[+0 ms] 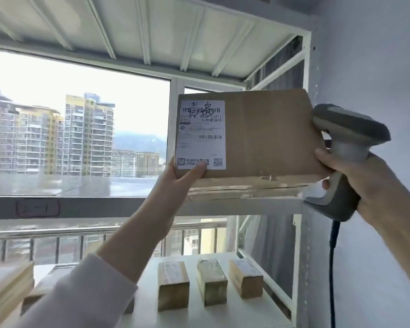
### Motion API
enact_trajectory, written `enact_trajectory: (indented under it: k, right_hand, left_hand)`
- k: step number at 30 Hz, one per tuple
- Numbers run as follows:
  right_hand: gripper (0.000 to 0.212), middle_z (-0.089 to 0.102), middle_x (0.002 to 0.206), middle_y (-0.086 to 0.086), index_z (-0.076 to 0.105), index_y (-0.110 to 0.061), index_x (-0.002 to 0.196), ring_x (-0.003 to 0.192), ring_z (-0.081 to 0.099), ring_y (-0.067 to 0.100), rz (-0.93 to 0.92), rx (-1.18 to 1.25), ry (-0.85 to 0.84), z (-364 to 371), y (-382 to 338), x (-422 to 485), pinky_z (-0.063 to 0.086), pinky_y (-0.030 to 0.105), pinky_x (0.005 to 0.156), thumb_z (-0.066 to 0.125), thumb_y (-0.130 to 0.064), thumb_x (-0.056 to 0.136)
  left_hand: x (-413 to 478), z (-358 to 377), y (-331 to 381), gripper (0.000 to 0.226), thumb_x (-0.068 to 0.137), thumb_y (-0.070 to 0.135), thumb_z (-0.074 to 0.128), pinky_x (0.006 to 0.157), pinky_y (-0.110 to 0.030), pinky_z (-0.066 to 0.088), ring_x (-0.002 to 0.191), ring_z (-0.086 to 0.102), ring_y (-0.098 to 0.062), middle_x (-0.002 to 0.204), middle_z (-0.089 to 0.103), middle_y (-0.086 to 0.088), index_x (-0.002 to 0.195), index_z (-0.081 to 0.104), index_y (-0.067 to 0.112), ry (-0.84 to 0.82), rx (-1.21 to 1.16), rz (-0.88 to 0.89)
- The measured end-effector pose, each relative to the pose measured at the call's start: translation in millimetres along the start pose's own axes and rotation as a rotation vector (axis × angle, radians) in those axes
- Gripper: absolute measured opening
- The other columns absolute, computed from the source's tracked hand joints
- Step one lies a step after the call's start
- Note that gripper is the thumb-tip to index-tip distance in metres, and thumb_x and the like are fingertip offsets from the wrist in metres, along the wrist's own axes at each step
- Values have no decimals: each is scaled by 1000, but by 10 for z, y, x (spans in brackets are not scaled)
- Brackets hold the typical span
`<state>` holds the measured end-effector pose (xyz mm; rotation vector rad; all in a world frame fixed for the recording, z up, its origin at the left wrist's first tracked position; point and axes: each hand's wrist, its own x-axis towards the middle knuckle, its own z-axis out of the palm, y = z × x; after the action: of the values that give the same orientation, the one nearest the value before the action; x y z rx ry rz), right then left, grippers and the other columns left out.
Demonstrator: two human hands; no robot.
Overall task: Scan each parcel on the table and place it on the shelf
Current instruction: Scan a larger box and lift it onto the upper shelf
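Observation:
A brown cardboard parcel [265, 136] with a white shipping label [200, 134] stands upright at the right end of the upper white shelf board [234, 205]. My left hand [178, 176] grips its lower left corner, thumb on the label. My right hand [360, 181] holds a grey barcode scanner [341, 147] by its handle, and its fingertips touch the parcel's right edge. The scanner's head sits against the parcel's upper right side. A black cable [333, 268] hangs down from the scanner.
Three small taped boxes [210, 285] stand in a row on the lower shelf [192, 313]. Flat cardboard parcels [7, 290] are stacked at the lower left. A window with a railing lies behind the rack; a wall closes off the right side.

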<state>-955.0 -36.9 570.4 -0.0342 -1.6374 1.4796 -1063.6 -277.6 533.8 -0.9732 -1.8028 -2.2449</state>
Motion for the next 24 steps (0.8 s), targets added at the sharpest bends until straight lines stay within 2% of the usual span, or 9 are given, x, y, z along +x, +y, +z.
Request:
enact_trajectory:
  k: [2, 3, 6, 7, 10, 15, 18, 20, 24]
  right_hand:
    - [17, 65, 80, 5, 64, -16, 87, 62, 56, 23, 29, 47, -34, 371, 122, 202, 51, 31, 61, 75, -19, 75]
    - [19, 65, 81, 6, 64, -14, 90, 63, 56, 23, 43, 74, -55, 556, 179, 297, 51, 31, 61, 76, -18, 75]
    - [24, 63, 75, 6, 64, -12, 94, 53, 55, 18, 69, 126, -131, 1047, 290, 646, 50, 23, 47, 76, -17, 74]
    - [23, 64, 74, 5, 64, -13, 92, 51, 56, 17, 74, 120, -154, 1204, 320, 744, 51, 24, 49, 76, -18, 74]
    - [24, 67, 81, 7, 66, -16, 86, 64, 61, 23, 68, 97, -224, 1627, 383, 1012, 54, 36, 67, 79, -25, 69]
    - [25, 68, 72, 7, 64, -16, 81, 60, 61, 23, 104, -13, -300, 2210, 490, 1220, 51, 29, 57, 78, -33, 71]
    - [25, 67, 55, 1, 62, -16, 79, 47, 62, 16, 120, -68, -322, 2491, 543, 1247, 48, 23, 46, 77, -35, 72]
    - [27, 65, 58, 3, 60, -15, 77, 49, 60, 19, 140, -102, -319, 2657, 581, 1236, 46, 25, 47, 76, -36, 73]
    - [30, 61, 41, 2, 60, -11, 76, 31, 55, 14, 218, -164, -334, 2891, 693, 1236, 47, 26, 43, 76, -35, 72]
  left_hand:
    - [231, -291, 28, 20, 88, 24, 60, 96, -29, 40, 105, 60, -12, 99, 70, 8, 108, 59, 24, 47, 57, 25]
    - [323, -419, 44, 15, 88, 23, 59, 99, -31, 40, 101, 62, -12, 95, 71, 8, 103, 60, 24, 70, 79, 36]
    - [639, -738, 115, 7, 90, 21, 57, 94, -28, 41, 84, 63, -7, 81, 72, 10, 96, 61, 22, 138, 123, 55]
    - [731, -843, 132, 5, 90, 21, 57, 94, -28, 42, 83, 63, -7, 79, 71, 10, 93, 61, 22, 164, 138, 51]
    - [1036, -1208, 193, 10, 87, 31, 60, 100, -32, 43, 92, 62, -13, 86, 69, 4, 88, 61, 21, 248, 271, 10]
    - [1432, -1777, 220, 35, 82, 44, 61, 71, -25, 57, 82, 63, -15, 88, 64, -4, 93, 57, 11, 332, 401, -145]
    - [1569, -2016, 170, 35, 83, 45, 60, 54, -19, 55, 74, 63, -14, 84, 63, -4, 90, 55, 11, 346, 466, -195]
    - [1636, -2165, 130, 35, 83, 46, 60, 51, -19, 54, 71, 63, -14, 81, 63, -4, 88, 54, 12, 361, 509, -210]
    - [1733, -2435, 60, 39, 83, 49, 59, 57, -26, 57, 66, 64, -17, 81, 65, -5, 90, 59, 11, 275, 614, -260]
